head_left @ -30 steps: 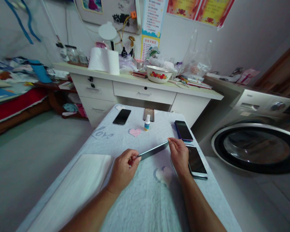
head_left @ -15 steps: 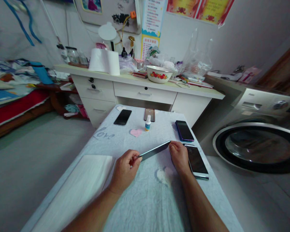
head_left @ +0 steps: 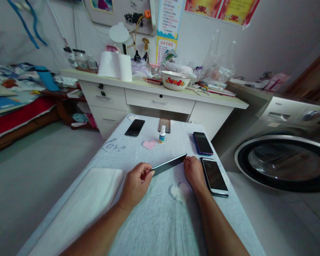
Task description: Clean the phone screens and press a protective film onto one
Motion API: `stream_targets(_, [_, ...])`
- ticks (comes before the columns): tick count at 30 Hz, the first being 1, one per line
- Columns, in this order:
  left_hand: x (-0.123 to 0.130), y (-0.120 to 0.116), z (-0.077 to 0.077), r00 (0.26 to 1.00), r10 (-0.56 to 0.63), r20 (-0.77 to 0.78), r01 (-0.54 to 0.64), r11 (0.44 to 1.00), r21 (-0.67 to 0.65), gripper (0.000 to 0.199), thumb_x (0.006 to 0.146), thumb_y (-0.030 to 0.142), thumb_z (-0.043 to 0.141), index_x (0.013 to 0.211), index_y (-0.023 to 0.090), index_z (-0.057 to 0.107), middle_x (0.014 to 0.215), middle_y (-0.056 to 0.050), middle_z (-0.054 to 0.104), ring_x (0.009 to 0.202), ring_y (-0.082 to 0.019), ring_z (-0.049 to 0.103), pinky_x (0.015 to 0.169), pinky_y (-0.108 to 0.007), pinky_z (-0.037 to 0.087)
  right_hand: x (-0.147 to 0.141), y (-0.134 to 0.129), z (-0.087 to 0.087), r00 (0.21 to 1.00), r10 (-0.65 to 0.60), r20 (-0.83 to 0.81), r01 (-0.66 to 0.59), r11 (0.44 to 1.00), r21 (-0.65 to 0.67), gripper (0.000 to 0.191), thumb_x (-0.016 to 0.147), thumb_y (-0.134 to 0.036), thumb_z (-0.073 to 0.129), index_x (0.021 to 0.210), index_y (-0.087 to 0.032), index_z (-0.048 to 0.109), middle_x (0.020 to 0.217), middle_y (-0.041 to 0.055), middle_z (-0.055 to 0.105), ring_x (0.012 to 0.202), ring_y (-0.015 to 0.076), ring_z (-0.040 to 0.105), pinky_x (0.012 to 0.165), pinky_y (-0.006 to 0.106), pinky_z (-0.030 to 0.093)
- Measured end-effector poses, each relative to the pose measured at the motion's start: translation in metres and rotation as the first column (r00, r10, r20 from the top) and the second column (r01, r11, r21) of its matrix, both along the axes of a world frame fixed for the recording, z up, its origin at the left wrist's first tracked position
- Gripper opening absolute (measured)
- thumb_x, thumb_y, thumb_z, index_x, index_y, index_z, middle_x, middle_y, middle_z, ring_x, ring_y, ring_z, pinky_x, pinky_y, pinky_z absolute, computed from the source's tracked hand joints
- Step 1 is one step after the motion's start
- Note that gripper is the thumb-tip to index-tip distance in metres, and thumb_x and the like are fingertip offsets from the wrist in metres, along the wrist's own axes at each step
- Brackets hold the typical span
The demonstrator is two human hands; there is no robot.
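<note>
Between my two hands a dark smartphone (head_left: 168, 165) is held up, tilted, with its right end higher than its left. My left hand (head_left: 137, 181) pinches its left end between thumb and fingers. The other end is gripped by my right hand (head_left: 194, 172), whose fingertips are partly hidden. Just right of that hand lies a white-framed phone (head_left: 215, 175) with a dark edge beneath it. Beyond it rests a phone with a blue edge (head_left: 203, 143). A small white spray bottle (head_left: 162, 135) stands upright past the held phone.
A black phone (head_left: 135, 128) and a brown phone case (head_left: 164, 125) lie at the table's far end. White folded cloth or paper (head_left: 88, 199) covers the left side. Behind stands a white desk (head_left: 160, 97) with a flowered bowl (head_left: 175, 81); a washing machine (head_left: 288, 142) is at right.
Both hands still hold the phone at its ends, in nearly the same pose. The view has shifted slightly; nothing else has visibly moved.
</note>
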State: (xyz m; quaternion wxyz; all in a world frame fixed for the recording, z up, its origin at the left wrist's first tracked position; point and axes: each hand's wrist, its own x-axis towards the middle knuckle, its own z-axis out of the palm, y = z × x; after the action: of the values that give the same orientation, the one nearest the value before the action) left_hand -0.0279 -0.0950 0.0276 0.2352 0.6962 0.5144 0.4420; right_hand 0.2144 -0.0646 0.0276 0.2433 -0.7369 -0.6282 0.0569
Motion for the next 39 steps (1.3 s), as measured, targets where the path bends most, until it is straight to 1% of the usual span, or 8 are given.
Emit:
stream_targets(4, [0.0,0.0,0.0,1.0,0.0,-0.009,0.0,1.0,0.006,0.014,0.087,0.031,0.056,0.083,0.018,0.06,0.068,0.003,0.057,0.061,-0.011,0.054,0.06,-0.022,0.043,0.005,0.003,-0.006,0.976,0.002,-0.216,0.014,0.997,0.07,0.03,0.083,-0.02,0.047,0.091,-0.014,0.076,0.091,0.0119,0.073,0.084,0.0223,0.065,0.077,0.029,0.045])
stream_targets(9, [0.0,0.0,-0.001,1.0,0.004,-0.015,-0.004,1.0,0.002,0.014,0.087,0.032,0.056,0.083,0.018,0.06,0.069,0.003,0.057,0.061,-0.011,0.054,0.06,-0.022,0.043,0.007,0.005,-0.013,0.828,0.04,-0.56,0.073,0.981,0.179,0.035,0.082,-0.037,0.053,0.096,-0.012,0.073,0.089,0.0119,0.075,0.079,0.0236,0.067,0.072,0.031,0.05])
stream_targets(12, [0.0,0.001,-0.001,1.0,0.001,-0.024,-0.001,1.0,0.001,0.015,0.088,0.032,0.056,0.084,0.018,0.06,0.069,0.003,0.058,0.061,-0.011,0.055,0.06,-0.022,0.043,0.007,0.005,-0.012,0.852,0.049,-0.522,0.054,0.982,0.181,0.035,0.082,-0.036,0.051,0.096,-0.012,0.073,0.091,0.0119,0.074,0.082,0.0235,0.067,0.075,0.031,0.05])
stream_targets(17, [-0.001,0.002,-0.001,0.999,-0.015,-0.043,0.015,1.0,0.0,0.016,0.089,0.033,0.055,0.087,0.018,0.06,0.069,0.002,0.06,0.062,-0.012,0.056,0.061,-0.023,0.043,0.003,0.001,-0.004,0.982,0.031,-0.184,-0.02,0.998,0.064,0.031,0.086,-0.021,0.045,0.094,-0.014,0.075,0.092,0.0112,0.071,0.086,0.0213,0.064,0.079,0.028,0.044])
stream_targets(21, [-0.002,0.001,0.001,0.997,-0.026,-0.071,0.029,0.999,0.041,0.018,0.092,0.032,0.052,0.087,0.018,0.061,0.074,0.0,0.06,0.067,-0.013,0.057,0.064,-0.024,0.043,-0.004,-0.001,0.002,0.999,0.005,0.032,-0.003,0.999,-0.04,0.031,0.09,-0.016,0.044,0.094,-0.014,0.074,0.093,0.0131,0.068,0.085,0.0212,0.062,0.075,0.027,0.04])
stream_targets(24, [-0.002,0.0,0.003,0.996,-0.033,-0.08,0.039,0.996,0.08,0.018,0.093,0.031,0.051,0.089,0.018,0.063,0.078,-0.001,0.06,0.07,-0.014,0.058,0.066,-0.025,0.044,-0.006,0.0,0.004,0.997,-0.007,0.071,0.012,0.997,-0.075,0.03,0.091,-0.015,0.044,0.095,-0.015,0.074,0.093,0.0128,0.068,0.085,0.0202,0.061,0.073,0.026,0.039])
stream_targets(32, [-0.002,-0.001,0.005,0.996,-0.036,-0.081,0.044,0.993,0.109,0.017,0.093,0.029,0.051,0.093,0.018,0.064,0.082,-0.003,0.063,0.075,-0.015,0.06,0.069,-0.025,0.046,0.003,0.01,-0.005,0.976,0.044,-0.213,-0.039,0.999,0.028,0.03,0.084,-0.019,0.047,0.097,-0.015,0.074,0.097,0.0107,0.071,0.089,0.0207,0.064,0.082,0.028,0.044])
stream_targets(39, [-0.002,0.0,0.003,0.996,-0.028,-0.081,0.037,0.994,0.107,0.017,0.093,0.03,0.051,0.094,0.019,0.063,0.084,-0.004,0.064,0.078,-0.016,0.062,0.071,-0.026,0.048,0.005,0.012,-0.009,0.819,0.116,-0.562,-0.031,0.987,0.159,0.026,0.077,-0.031,0.054,0.089,-0.017,0.072,0.077,0.0067,0.071,0.078,0.0225,0.064,0.071,0.03,0.049])
